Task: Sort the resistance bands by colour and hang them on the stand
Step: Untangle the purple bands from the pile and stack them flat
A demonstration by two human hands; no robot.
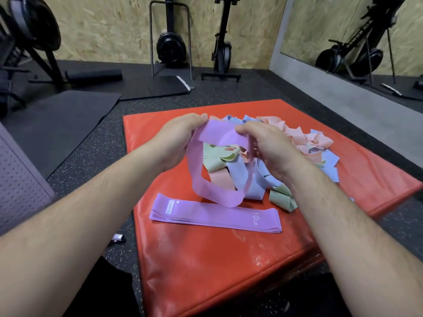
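Left hand (pixel 176 138) pinches the top edge of a purple band (pixel 206 193) at its fingertips. Right hand (pixel 267 147) grips the same band's other end, fingers curled round it. The band hangs between the hands as an open loop, raised over the surface (pixel 206 259).

Key relation: the purple stack (pixel 215 216) lies at 6 o'clock from the hands, just beyond the hanging loop's low end; cannot tell if the loop touches it. The stack is flat, with its long axis running 9 to 3 o'clock, the right end slightly nearer the person. Both hands are about equally near it. My read is that the held band gets flattened and laid along that axis.

The mixed pile (pixel 297 143) of blue, green and peach bands sits at 12 to 3 o'clock from the hands, unsorted and tangled.

No containers in view. A metal frame (pixel 151 42) stands far back at 11 o'clock; cannot tell if it is the stand. Nothing hangs on it.
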